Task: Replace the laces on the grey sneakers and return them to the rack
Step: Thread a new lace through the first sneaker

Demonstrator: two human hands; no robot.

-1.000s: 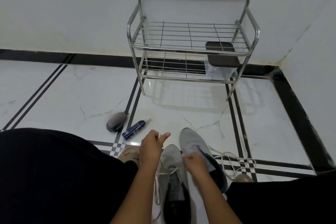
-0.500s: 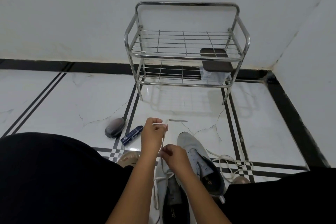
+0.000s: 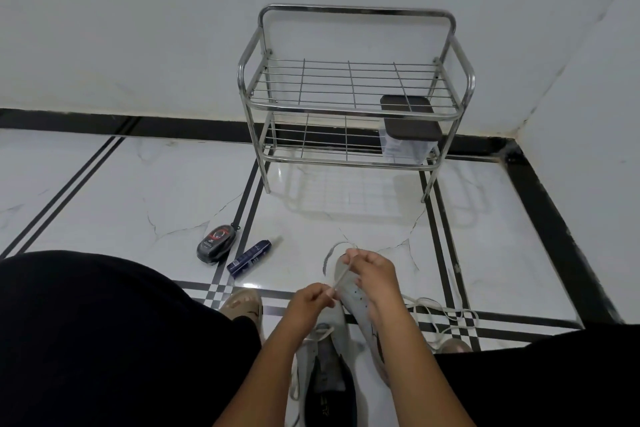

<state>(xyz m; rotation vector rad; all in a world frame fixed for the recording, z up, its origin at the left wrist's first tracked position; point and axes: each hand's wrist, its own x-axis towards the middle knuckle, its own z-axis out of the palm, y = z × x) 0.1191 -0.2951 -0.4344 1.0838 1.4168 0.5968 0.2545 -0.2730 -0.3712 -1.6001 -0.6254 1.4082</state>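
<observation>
Two grey sneakers lie on the floor between my knees. The left sneaker (image 3: 320, 357) points away from me, its dark inside showing and a white lace loose in its eyelets. The right sneaker (image 3: 353, 295) lies beside it, partly under my right hand. My left hand (image 3: 310, 298) pinches one end of a white lace (image 3: 343, 274). My right hand (image 3: 372, 270) pinches the same lace higher up, so it runs taut between them. A loose white lace (image 3: 443, 314) lies on the tiles to the right. The metal rack (image 3: 353, 111) stands against the wall.
A lidded clear container (image 3: 408, 135) sits on the rack's lower shelf at the right. A black oval shoe-polish sponge (image 3: 216, 243) and a small dark blue tube (image 3: 249, 256) lie on the floor to the left. My black-clad knees fill both lower corners.
My right hand has risen and moved right over the right sneaker's toe. My left hand has dropped lower. The lace is now stretched between them.
</observation>
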